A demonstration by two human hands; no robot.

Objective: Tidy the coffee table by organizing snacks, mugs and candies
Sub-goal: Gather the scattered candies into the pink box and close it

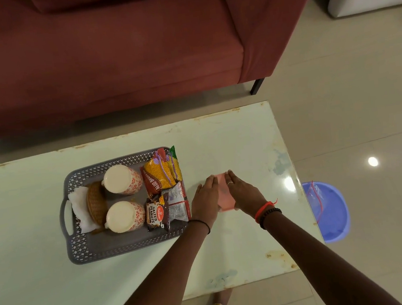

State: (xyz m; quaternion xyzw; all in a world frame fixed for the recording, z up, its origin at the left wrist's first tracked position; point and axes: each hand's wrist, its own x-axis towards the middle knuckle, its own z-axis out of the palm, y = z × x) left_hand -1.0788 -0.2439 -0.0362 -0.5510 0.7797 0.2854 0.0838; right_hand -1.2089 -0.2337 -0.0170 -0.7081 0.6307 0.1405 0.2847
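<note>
Pink cloth (224, 192) lies lengthwise away from the person, straight-fingered left hand (204, 202) and right hand (246, 194) pressing its sides.

Both arms are stretched in from the bottom edge. The left hand (205, 200) and right hand (246, 193) are held flat mid-frame, fingers straight.

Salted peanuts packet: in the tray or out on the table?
In. The salted peanuts packet lies inside the grey tray, beside a mug.

Home living room, maroon sofa (109, 57), pale coffee table (230, 136), tiled floor (353, 110)
</note>
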